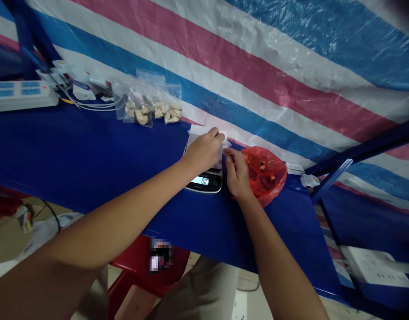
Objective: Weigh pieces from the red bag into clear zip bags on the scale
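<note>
A digital kitchen scale (207, 183) lies on the blue table, its lit display reading about 0.0. Above its plate, my left hand (206, 151) is closed, its fingers pinching a small clear plastic bag (227, 144). My right hand (237, 172) is at the bag's right side, thumb and fingertips drawn together at its edge. Much of the bag and of the scale's plate is hidden behind my left hand. Just right of my right hand stands a bowl-shaped red plastic bag (269, 186) with dark and orange-edged bits inside.
Clear bags of pale, sliced-looking pieces (140, 116) lie at the table's back. Left of them are white cables and a power strip (24, 95). A striped tarp (204, 53) hangs behind the blue table (74, 151). Below its front edge is a red stool (140, 262).
</note>
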Available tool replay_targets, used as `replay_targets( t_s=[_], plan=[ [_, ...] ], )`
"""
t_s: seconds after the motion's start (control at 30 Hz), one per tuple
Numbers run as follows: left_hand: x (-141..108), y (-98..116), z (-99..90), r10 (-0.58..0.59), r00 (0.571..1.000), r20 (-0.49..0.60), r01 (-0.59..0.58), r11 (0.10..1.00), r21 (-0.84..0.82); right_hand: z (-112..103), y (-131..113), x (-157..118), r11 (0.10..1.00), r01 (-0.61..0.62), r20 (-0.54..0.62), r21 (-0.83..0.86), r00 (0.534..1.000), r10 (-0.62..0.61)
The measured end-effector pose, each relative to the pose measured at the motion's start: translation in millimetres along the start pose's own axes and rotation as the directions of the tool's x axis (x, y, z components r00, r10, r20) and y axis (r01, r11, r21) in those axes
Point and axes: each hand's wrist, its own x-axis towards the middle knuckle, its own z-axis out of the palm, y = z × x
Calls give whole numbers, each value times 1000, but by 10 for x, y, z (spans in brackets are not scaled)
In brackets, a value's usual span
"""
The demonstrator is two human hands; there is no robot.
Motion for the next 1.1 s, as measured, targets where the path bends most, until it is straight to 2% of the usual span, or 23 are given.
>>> replay_targets(
  t_s=[0.07,0.13,0.23,0.3,0.47,0.7,0.93,1.1],
  plan=[
    [-63,43,-13,41,999,-34,-42,998,-54,24,3,8,997,-45,-6,66,999,45],
    [-119,50,-41,145,988,-46,-150,981,-120,39,-11,15,986,-114,-42,122,992,120],
    [-169,-15,-92,370,928,-47,-371,902,-222,45,-37,26,950,-232,-112,207,959,259],
    [-184,-87,-122,430,901,-60,-430,867,-252,41,-48,33,922,-274,-136,272,938,319],
    [-206,-190,-146,402,915,-17,-391,876,-282,38,-82,34,913,-247,-87,325,953,289],
    [-217,-124,-153,406,913,37,-381,883,-274,46,-151,5,934,-258,-60,248,958,281],
    [-205,-122,-98,415,910,-4,-408,893,-189,-6,-156,11,992,-106,-74,63,991,111],
    [-223,-80,-77,428,904,-16,-423,885,-196,-10,-183,12,999,-35,-72,12,997,36]
  ],
)
